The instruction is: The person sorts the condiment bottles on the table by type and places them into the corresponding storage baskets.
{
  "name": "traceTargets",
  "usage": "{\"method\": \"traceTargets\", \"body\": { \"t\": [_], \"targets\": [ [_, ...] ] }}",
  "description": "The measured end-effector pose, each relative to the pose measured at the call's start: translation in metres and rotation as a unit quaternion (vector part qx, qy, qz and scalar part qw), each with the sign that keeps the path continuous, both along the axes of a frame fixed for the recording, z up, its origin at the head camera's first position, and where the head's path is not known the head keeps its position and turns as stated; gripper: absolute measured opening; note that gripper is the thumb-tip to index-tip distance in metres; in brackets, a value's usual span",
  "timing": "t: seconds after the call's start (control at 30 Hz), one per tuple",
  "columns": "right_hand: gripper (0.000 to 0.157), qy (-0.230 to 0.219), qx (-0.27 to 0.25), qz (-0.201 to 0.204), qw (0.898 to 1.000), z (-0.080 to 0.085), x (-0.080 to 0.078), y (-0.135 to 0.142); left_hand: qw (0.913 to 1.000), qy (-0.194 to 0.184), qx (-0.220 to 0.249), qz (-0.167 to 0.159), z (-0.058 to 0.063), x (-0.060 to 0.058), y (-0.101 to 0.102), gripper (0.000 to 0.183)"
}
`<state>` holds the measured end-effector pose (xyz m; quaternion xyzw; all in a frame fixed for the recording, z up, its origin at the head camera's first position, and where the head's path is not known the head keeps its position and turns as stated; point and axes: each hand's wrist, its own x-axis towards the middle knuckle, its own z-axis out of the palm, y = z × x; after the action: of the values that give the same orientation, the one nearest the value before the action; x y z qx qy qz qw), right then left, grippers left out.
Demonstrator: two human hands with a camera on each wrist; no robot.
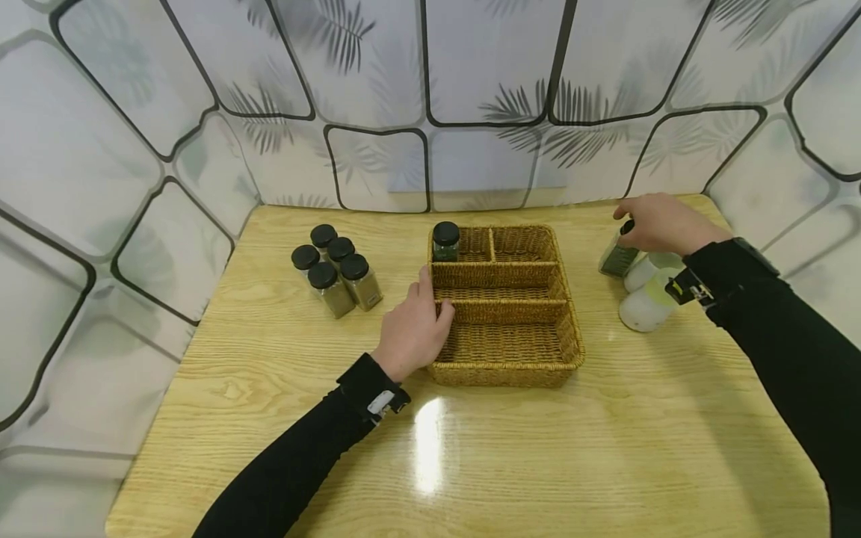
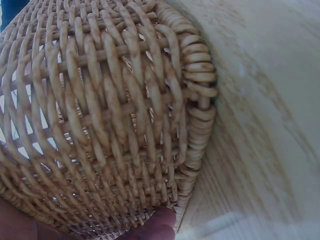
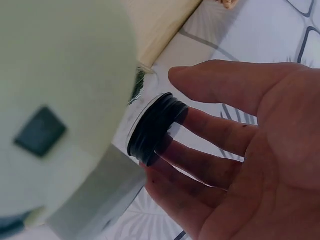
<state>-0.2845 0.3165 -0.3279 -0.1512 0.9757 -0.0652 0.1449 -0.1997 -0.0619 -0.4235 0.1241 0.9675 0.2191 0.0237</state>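
Gripping with the left hand [image 1: 412,330] the side wall of a golden-brown, divided wicker basket [image 1: 504,376] to its right. Farther off, touching with the right hand [image 1: 659,223], loosely spread with thumb apart, the black lid [image 3: 152,129] of a dark-green jar [image 1: 617,258] beneath.

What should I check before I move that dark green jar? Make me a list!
1. Basket steadied: ok, the left grip holds its left side.
2. Right grip secure: not ok, fingers touch the black cap, but the thumb is apart.
3. Dark green jar capped: ok.
4. Two pale containers not touching that jar: cannot tell, they overlap in view.
5. Basket's back-left jar upright: ok.
6. Five left-side jars upright: ok.
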Motion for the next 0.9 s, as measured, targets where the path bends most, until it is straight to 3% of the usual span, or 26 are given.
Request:
{"method": "traceTargets", "body": {
  "t": [0.9],
  "targets": [
    [0.037, -0.003, -0.004, 0.011, 1.0, -0.0019, 0.0023, 0.0049, 1.0, -0.003, 0.0, 0.0, -0.0003, -0.0007, -0.0003, 0.068]
  ]
}}
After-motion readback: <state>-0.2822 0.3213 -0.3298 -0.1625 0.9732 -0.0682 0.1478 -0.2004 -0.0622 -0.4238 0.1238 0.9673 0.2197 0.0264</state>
